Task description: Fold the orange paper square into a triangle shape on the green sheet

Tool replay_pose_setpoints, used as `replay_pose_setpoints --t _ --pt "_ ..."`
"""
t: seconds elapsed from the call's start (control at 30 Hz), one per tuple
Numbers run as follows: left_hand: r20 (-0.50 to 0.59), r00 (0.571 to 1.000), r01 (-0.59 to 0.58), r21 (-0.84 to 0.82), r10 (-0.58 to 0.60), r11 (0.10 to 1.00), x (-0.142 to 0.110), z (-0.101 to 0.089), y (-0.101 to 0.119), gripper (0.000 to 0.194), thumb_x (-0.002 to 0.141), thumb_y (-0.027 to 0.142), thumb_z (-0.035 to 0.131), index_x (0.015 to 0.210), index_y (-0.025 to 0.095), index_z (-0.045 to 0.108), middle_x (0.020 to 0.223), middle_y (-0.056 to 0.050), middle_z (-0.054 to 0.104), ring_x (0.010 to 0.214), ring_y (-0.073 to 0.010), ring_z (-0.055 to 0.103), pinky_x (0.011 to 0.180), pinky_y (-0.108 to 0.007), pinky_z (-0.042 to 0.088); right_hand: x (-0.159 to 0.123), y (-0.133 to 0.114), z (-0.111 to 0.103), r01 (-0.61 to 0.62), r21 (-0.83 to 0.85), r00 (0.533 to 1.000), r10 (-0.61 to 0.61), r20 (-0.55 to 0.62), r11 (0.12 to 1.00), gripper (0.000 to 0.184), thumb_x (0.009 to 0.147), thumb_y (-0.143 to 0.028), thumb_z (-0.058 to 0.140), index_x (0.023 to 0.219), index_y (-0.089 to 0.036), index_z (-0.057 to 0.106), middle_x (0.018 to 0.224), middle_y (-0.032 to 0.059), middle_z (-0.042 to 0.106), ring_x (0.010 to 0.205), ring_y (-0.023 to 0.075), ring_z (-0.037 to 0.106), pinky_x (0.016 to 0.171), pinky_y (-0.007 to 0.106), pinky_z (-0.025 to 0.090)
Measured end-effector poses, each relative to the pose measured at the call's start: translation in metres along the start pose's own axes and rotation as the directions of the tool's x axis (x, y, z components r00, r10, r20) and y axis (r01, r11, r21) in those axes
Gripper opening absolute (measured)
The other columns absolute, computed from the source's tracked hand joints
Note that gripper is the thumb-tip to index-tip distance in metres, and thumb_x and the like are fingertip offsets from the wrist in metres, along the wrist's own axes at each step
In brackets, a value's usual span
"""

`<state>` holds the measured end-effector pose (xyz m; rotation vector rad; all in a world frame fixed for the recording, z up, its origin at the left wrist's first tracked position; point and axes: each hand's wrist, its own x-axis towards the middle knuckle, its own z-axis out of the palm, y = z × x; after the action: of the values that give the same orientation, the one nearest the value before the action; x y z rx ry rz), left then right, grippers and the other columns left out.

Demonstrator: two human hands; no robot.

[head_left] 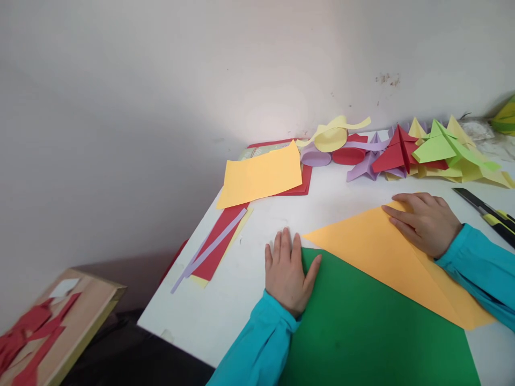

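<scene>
My left hand [288,273] lies flat with fingers spread, across the upper left edge of a green sheet [374,327] and the white table. A folded orange sheet of paper [386,252] lies partly over the green sheet, its pointed corner just right of my left fingertips. On the far edge of this orange paper rests my right hand [426,222], palm down, with fingers stretched and slightly bent, pressing on it. Part of the orange paper is hidden under my right hand and sleeve.
Folded paper planes [398,150] and paper loops [330,138] stand along the wall. A cutter knife [475,201] lies at right. An orange piece [261,177] and red strips [217,246] lie at left. Below stands a cardboard box [88,300] with red scraps.
</scene>
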<state>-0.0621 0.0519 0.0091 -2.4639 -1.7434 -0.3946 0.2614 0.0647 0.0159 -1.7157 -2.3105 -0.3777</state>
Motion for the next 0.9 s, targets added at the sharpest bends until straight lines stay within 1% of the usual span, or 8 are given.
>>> replay_pose_setpoints --t 0.1,0.17,0.27,0.33,0.4,0.53,0.77,0.9 --pt "-0.034 0.999 -0.014 0.006 0.015 1.0 0.001 0.001 -0.002 0.055 0.093 0.046 0.039 0.134 0.011 0.045 0.146 -0.02 0.035 0.137 -0.037 0.026 0.106 -0.062 0.026 0.0 0.0 0.0 0.006 -0.008 1.0 -0.006 -0.011 1.0 0.037 0.096 -0.037 0.033 0.111 -0.036 0.067 0.118 0.0079 0.061 0.102 0.0295 0.052 0.072 0.043 0.038" --pt "-0.06 0.996 -0.065 -0.016 0.064 0.998 0.001 0.0 -0.002 0.052 0.093 0.043 0.039 0.134 0.011 0.044 0.145 -0.02 0.036 0.137 -0.0357 0.028 0.107 -0.061 0.027 0.0 0.001 0.001 0.013 -0.016 1.0 -0.014 -0.023 1.0 0.037 0.096 -0.037 0.034 0.111 -0.035 0.067 0.117 0.0079 0.061 0.101 0.0287 0.052 0.072 0.042 0.037" --pt "-0.071 0.986 -0.154 -0.083 0.148 0.985 0.001 -0.003 -0.001 0.052 0.092 0.039 0.042 0.137 0.013 0.039 0.139 -0.018 0.045 0.133 -0.0315 0.036 0.108 -0.056 0.03 0.0 0.001 0.002 0.014 -0.024 1.0 -0.014 -0.027 1.0 0.036 0.096 -0.037 0.034 0.111 -0.035 0.067 0.117 0.0074 0.061 0.101 0.0285 0.052 0.071 0.041 0.037" --pt "-0.058 0.981 -0.193 -0.108 0.187 0.975 0.001 -0.006 0.0 0.051 0.092 0.038 0.044 0.136 0.014 0.041 0.132 -0.017 0.052 0.127 -0.0303 0.043 0.108 -0.055 0.031 0.0 0.001 0.002 0.01 -0.02 1.0 -0.011 -0.023 1.0 0.037 0.096 -0.037 0.033 0.111 -0.036 0.067 0.117 0.0073 0.061 0.101 0.0289 0.052 0.072 0.042 0.037" --pt "-0.045 0.978 -0.205 -0.099 0.202 0.974 0.0 -0.007 0.002 0.049 0.091 0.039 0.043 0.132 0.013 0.045 0.127 -0.017 0.055 0.123 -0.0308 0.046 0.107 -0.056 0.031 0.0 0.001 0.001 0.007 -0.008 1.0 -0.007 -0.015 1.0 0.038 0.096 -0.037 0.032 0.111 -0.036 0.067 0.118 0.0076 0.06 0.102 0.0298 0.052 0.072 0.043 0.038" --pt "-0.033 0.979 -0.202 -0.063 0.2 0.977 -0.001 -0.009 0.004 0.048 0.091 0.043 0.044 0.126 0.011 0.051 0.128 -0.019 0.052 0.124 -0.0338 0.042 0.106 -0.058 0.032 0.0 0.0 0.001 -0.013 0.015 1.0 0.013 -0.003 1.0 0.038 0.095 -0.038 0.032 0.11 -0.036 0.067 0.118 0.0077 0.06 0.102 0.0308 0.052 0.072 0.044 0.038" --pt "0.006 0.973 -0.232 -0.006 0.232 0.973 -0.002 -0.012 0.005 0.048 0.092 0.042 0.042 0.124 0.009 0.055 0.13 -0.021 0.049 0.124 -0.0374 0.039 0.104 -0.063 0.03 0.0 0.0 0.001 -0.006 0.007 1.0 0.006 -0.001 1.0 0.038 0.095 -0.037 0.033 0.11 -0.035 0.068 0.118 0.0082 0.06 0.102 0.0308 0.052 0.072 0.044 0.038" --pt "0.042 0.971 -0.234 0.006 0.233 0.972 -0.005 -0.013 0.005 0.05 0.092 0.045 0.041 0.129 0.014 0.052 0.134 -0.02 0.045 0.126 -0.038 0.036 0.104 -0.065 0.028 0.0 0.0 0.001 0.005 -0.005 1.0 -0.005 -0.012 1.0 0.036 0.096 -0.037 0.034 0.112 -0.034 0.067 0.118 0.0083 0.06 0.102 0.0302 0.052 0.071 0.043 0.038"
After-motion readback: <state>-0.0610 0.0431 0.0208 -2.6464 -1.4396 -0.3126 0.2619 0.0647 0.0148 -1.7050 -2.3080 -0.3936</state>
